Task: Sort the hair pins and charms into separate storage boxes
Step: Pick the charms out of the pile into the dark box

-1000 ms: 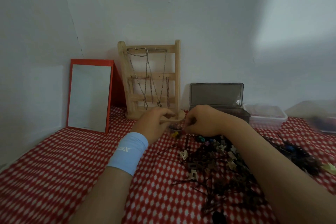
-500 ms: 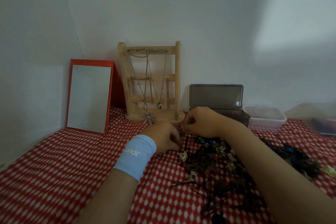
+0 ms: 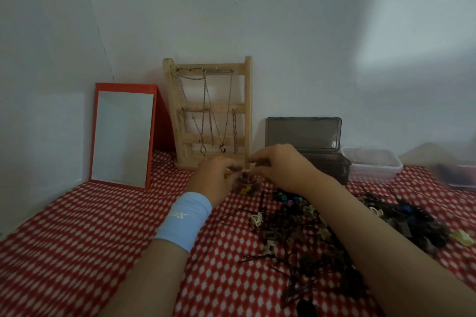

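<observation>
As the two hands meet above a red checked cloth (image 3: 77, 239), the left hand (image 3: 215, 177), with a pale blue wristband (image 3: 184, 219) behind it, and the right hand (image 3: 279, 168) curl their fingers toward each other just in front of a wooden jewellery stand (image 3: 208, 110). Blur and the fingers themselves hide what, if anything, either one grasps, so the grip cannot be told. Just below the fingertips sits what looks like a small clear pot (image 3: 246, 186) holding dark bits and one yellow piece, possibly a charm. To the right, under the right forearm, lies the unsorted heap of hair pins (image 3: 296, 252) mixed with small claw clips. Behind it stand a dark storage box (image 3: 327, 166) with its lid raised and, just beside that, a clear box (image 3: 371, 166). A red-framed mirror (image 3: 121, 136) leans at the left.

The sorting appears to be at an early stage, with one small piece being handled and most of the heap left. The next move likely calls for a fine pinch and a short carry to the right container.
</observation>
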A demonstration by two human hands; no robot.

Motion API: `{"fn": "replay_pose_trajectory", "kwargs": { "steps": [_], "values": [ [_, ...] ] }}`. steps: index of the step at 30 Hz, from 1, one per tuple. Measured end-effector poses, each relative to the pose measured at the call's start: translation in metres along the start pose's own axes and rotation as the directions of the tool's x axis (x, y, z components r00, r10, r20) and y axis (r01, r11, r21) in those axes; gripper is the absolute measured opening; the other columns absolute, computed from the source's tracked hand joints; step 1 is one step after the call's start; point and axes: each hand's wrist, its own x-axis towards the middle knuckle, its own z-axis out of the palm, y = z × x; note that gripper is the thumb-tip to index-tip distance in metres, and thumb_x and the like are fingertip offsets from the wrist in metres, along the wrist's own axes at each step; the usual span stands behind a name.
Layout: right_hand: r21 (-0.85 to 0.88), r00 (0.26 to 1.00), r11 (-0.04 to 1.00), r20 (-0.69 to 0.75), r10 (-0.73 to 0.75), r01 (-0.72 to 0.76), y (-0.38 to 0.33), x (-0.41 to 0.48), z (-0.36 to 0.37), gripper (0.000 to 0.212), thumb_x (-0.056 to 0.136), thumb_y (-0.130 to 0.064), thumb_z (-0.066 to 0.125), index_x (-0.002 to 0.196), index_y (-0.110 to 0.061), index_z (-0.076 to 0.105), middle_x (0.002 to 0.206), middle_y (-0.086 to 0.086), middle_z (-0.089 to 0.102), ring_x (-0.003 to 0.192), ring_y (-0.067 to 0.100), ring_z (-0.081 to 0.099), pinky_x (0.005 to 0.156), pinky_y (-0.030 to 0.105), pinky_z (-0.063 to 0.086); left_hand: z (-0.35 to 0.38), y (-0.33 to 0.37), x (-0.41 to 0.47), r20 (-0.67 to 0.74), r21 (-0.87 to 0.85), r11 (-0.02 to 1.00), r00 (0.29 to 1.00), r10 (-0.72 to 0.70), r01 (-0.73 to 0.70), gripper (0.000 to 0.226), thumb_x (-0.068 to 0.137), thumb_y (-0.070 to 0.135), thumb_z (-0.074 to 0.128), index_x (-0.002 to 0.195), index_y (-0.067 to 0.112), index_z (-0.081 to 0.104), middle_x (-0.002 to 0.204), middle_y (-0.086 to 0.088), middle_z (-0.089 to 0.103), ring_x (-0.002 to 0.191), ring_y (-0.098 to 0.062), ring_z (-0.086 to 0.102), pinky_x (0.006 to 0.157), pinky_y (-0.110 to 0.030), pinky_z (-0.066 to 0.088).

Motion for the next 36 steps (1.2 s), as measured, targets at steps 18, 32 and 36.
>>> {"fn": "replay_pose_trajectory", "kwargs": {
  "steps": [18,32,36],
  "values": [
    [-0.531,0.916,0.847,0.327,0.235,-0.027,-0.002,-0.011,-0.013,0.033,0.084,-0.016,0.075,0.116,-0.013,0.066,0.106,0.004,0.063,0.087,0.021,0.059,0.074,0.033,0.05,-0.003,0.047,-0.007,0.108,0.083,0.976,0.976,0.191,-0.2,0.012,0.092,0.029,0.062,0.1,0.032,0.07,0.098,0.013,0.064,0.088,-0.008,0.061,0.082,-0.031,0.054],
    [-0.225,0.96,0.974,0.264,0.094,-0.033,0.031,-0.028,-0.03,0.023,0.082,-0.027,0.082,0.104,-0.024,0.076,0.095,-0.013,0.062,0.088,0.009,0.06,0.085,0.026,0.054,0.036,0.058,0.001,0.385,0.397,0.87,0.913,0.133,-0.294,0.039,0.095,0.012,0.052,0.129,0.025,0.062,0.126,-0.007,0.056,0.11,-0.027,0.057,0.09,-0.032,0.047],
    [-0.154,0.971,0.987,0.228,0.071,-0.036,0.038,-0.027,-0.038,0.016,0.089,-0.035,0.075,0.099,-0.024,0.078,0.098,-0.011,0.069,0.084,0.004,0.062,0.077,0.02,0.05,0.038,0.06,0.003,0.342,0.451,0.857,0.935,0.094,-0.251,0.027,0.097,0.012,0.05,0.119,0.015,0.066,0.122,-0.009,0.059,0.11,-0.028,0.059,0.09,-0.034,0.048]
  ]
}}
